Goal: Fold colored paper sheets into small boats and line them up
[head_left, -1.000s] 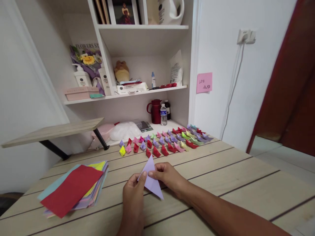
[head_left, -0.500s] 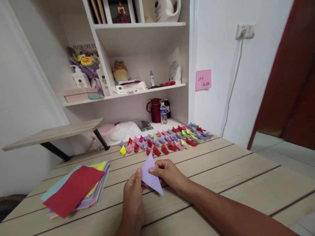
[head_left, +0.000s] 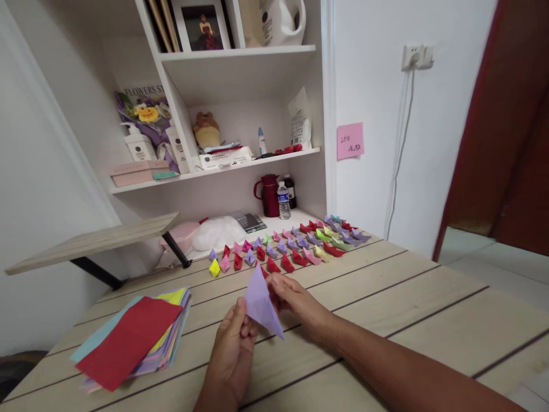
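Head view: left hand (head_left: 234, 349) and right hand (head_left: 295, 300) pinch 1 half-folded lilac paper (head_left: 259, 303) just above the table (head_left: 407, 303). Beside them, a stack of flat sheets (head_left: 132, 337) lies unfolded. Beyond, rows of finished folded pieces (head_left: 291, 249) line the far edge.

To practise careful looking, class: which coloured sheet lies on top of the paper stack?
The red sheet: it shows whole, while the other sheets only peek out from under its edges.
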Tool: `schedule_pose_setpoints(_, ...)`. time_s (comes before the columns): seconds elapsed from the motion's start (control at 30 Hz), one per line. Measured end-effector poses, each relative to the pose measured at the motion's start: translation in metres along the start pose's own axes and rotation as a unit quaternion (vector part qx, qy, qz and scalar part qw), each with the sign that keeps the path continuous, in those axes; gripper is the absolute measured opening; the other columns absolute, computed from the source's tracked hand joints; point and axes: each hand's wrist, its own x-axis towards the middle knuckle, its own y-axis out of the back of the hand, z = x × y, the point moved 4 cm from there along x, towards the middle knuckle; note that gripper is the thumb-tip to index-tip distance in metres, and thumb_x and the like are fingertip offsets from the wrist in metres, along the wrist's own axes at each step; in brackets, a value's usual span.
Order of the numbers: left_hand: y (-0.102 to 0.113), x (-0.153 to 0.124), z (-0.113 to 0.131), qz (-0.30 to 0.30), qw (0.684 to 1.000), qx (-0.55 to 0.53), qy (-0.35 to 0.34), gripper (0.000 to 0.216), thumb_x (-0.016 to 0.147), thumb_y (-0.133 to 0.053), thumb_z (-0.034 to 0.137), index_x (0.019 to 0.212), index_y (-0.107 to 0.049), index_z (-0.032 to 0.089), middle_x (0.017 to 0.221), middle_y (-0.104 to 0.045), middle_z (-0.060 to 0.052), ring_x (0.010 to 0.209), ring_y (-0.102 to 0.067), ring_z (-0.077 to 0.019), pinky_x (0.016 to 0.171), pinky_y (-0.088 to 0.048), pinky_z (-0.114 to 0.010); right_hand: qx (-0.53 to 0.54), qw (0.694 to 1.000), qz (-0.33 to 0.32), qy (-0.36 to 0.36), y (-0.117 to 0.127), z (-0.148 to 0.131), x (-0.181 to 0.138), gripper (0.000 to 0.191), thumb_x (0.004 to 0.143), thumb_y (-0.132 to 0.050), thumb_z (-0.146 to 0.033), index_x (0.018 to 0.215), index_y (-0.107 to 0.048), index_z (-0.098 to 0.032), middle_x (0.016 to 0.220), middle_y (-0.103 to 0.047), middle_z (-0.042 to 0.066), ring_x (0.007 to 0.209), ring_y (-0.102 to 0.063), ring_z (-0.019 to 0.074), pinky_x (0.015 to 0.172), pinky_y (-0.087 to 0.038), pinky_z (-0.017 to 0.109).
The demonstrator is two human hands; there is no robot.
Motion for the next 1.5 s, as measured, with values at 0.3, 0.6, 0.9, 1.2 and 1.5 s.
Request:
schedule_pose_setpoints(0.3,-0.004,-0.001,-0.005,-0.048,0.995,-0.062,0.054,0.043,0.067,-0.088,0.035,0.069,-0.049,0.017,0.055,-0.039,0.011,0.045,-0.03,-0.0002,0.048,-0.034,-0.015,0.037,0.998,-0.041,0.011,-0.002,-0.006,-0.002,0.048,0.082,-0.064,-0.066,0.093,-0.064,-0.019,0.075,-0.059,0.001,0.061,-0.052,0.0136,0.058,-0.04,0.024)
schedule_pose_setpoints(0.6,-0.01,-0.005,-0.009,-0.037,0.995,-0.052,0.076,0.048,0.058,-0.093,0.035,0.069,-0.049,0.018,0.051,-0.039,0.013,0.041,-0.029,0.0008,0.043,-0.032,-0.013,0.052,0.998,-0.039,0.022,0.002,-0.006,0.0,0.043,0.08,-0.069,-0.062,0.089,-0.061,-0.02,0.07,-0.06,-0.001,0.06,-0.055,0.0129,0.059,-0.042,0.024)
schedule_pose_setpoints(0.9,-0.013,-0.006,-0.005,-0.032,0.996,-0.028,0.081,0.051,0.053,-0.094,0.038,0.066,-0.05,0.017,0.05,-0.038,0.013,0.04,-0.029,0.0008,0.041,-0.035,-0.013,0.047,0.997,-0.05,0.028,0.008,-0.002,0.008,0.042,0.08,-0.07,-0.058,0.085,-0.06,-0.018,0.067,-0.059,-0.003,0.054,-0.053,0.0099,0.055,-0.044,0.022)
schedule_pose_setpoints(1.2,-0.015,-0.007,-0.003,-0.047,0.997,0.019,0.058,0.049,0.061,-0.09,0.041,0.067,-0.048,0.018,0.052,-0.038,0.012,0.043,-0.027,-0.0008,0.043,-0.032,-0.014,0.029,0.998,-0.05,0.02,0.009,-0.012,0.005,0.02,0.073,-0.071,-0.032,0.086,-0.064,-0.017,0.075,-0.063,-0.001,0.063,-0.056,0.0123,0.062,-0.045,0.024)
schedule_pose_setpoints(1.5,-0.012,-0.004,0.0,-0.066,0.992,0.111,0.002,0.046,0.071,-0.081,0.049,0.066,-0.045,0.021,0.05,-0.033,0.012,0.048,-0.029,-0.0054,0.051,-0.037,-0.018,-0.004,0.999,-0.051,-0.004,0.013,-0.001,0.007,0.035,0.061,-0.075,-0.015,0.094,-0.063,-0.017,0.079,-0.065,-0.003,0.069,-0.058,0.0121,0.067,-0.044,0.023)
